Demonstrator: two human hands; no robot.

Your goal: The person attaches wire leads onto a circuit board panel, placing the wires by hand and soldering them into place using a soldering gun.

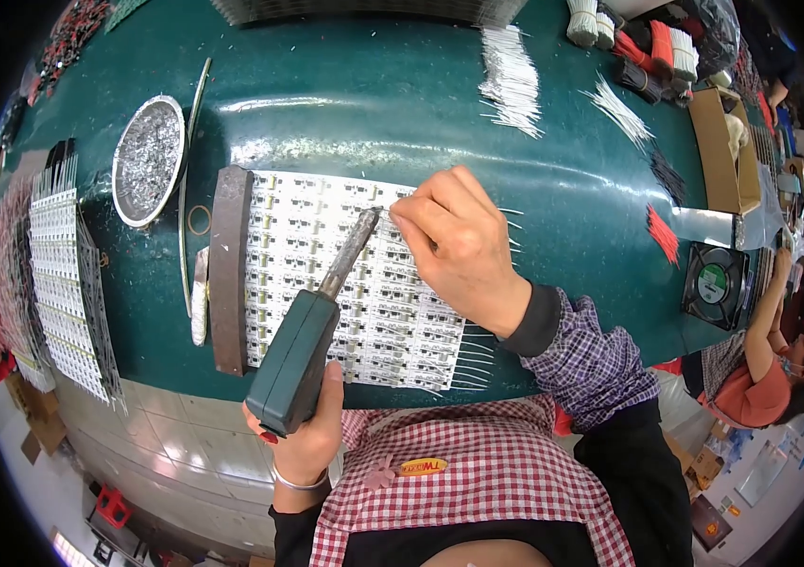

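My left hand is closed around the handle of a green soldering gun. Its grey metal tip points up and to the right, over a white panel of small circuit boards. Close to that tip, my right hand is pinched with thumb and forefinger together above the panel's upper right part. Whatever lies in the pinch is too small or hidden to make out. Thin white wires stick out past the panel's right edge. A brown bar runs along the panel's left edge.
Left of the panel are a bowl of silvery bits, a long thin rod and a whitish stick. Bundled white wires, red wires, a cardboard box and a black fan lie rightward. Another person works at far right.
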